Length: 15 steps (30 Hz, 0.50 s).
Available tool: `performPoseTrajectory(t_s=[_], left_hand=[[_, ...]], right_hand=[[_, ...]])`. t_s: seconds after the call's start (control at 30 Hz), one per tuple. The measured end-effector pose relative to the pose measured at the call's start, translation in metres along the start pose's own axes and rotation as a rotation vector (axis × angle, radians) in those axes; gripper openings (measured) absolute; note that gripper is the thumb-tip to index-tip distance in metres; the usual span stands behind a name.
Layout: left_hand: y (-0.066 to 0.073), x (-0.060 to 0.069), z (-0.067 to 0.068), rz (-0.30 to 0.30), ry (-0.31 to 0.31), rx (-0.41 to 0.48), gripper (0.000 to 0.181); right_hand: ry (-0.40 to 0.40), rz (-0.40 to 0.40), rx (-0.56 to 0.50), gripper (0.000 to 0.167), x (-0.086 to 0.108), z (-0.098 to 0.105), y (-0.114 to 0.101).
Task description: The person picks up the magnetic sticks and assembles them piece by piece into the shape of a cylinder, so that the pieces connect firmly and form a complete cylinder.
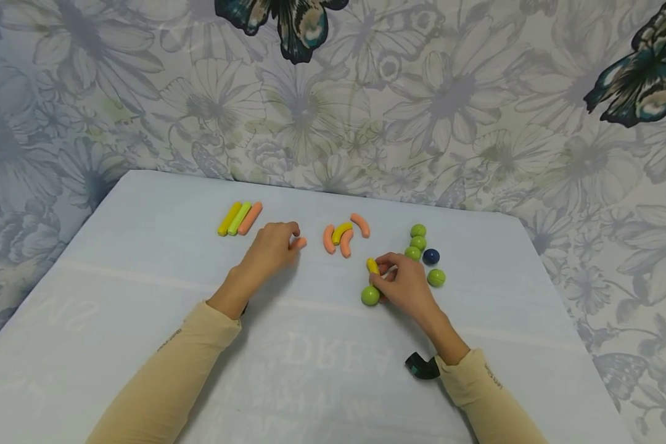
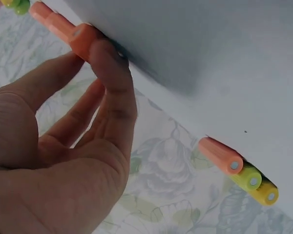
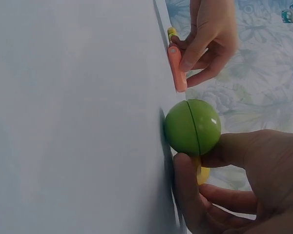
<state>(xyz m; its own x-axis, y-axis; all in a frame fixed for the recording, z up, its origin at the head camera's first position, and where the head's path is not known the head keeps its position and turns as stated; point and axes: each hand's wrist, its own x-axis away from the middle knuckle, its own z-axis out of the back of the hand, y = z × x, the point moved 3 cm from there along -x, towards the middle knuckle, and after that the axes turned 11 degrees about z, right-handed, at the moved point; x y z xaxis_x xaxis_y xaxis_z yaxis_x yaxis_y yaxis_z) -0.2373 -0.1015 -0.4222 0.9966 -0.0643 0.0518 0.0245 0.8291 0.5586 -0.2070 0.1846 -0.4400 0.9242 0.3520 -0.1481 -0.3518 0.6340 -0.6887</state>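
Left hand [image 1: 272, 246] pinches orange stick [image 2: 82, 41] at tabletop [image 1: 116, 240]; right hand [image 1: 406, 282]'s grip clamped on yellow piece [image 1: 372, 266], touching green ball [image 1: 370, 296]. Looks early: one pair together, other sticks [image 1: 240, 218], curved pieces [image 1: 341, 233], balls [image 1: 419, 243] left.

In the head view, the left hand's grip [image 1: 273, 248] hides most of an orange rounded piece [image 1: 300, 243]; the right hand's grip [image 1: 406, 285] covers part of a yellow rounded piece [image 1: 372, 266]. The top edge crops the central teal butterfly [image 1: 295, 28], and lettering [image 1: 169, 340] on the beige fabric left sleeve [image 1: 169, 376] is too small to read
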Motion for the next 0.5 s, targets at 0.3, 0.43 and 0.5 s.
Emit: performPoseTrajectory(t_s=[0.3,0.43,0.5], left_hand=[[0.008,0.006,-0.007,0.031,-0.135,-0.004,0.012],[0.011,0.009,-0.011,0.048,-0.203,0.035,0.01],[0.012,0.01,-0.014,0.059,-0.231,0.056,0.008]], right_hand=[[0.012,0.007,0.021,0.045,0.001,-0.002,0.001],[-0.002,-0.019,0.0,0.035,0.002,-0.004,0.0],[-0.008,-0.039,-0.024,0.031,0.002,-0.005,-0.001]])
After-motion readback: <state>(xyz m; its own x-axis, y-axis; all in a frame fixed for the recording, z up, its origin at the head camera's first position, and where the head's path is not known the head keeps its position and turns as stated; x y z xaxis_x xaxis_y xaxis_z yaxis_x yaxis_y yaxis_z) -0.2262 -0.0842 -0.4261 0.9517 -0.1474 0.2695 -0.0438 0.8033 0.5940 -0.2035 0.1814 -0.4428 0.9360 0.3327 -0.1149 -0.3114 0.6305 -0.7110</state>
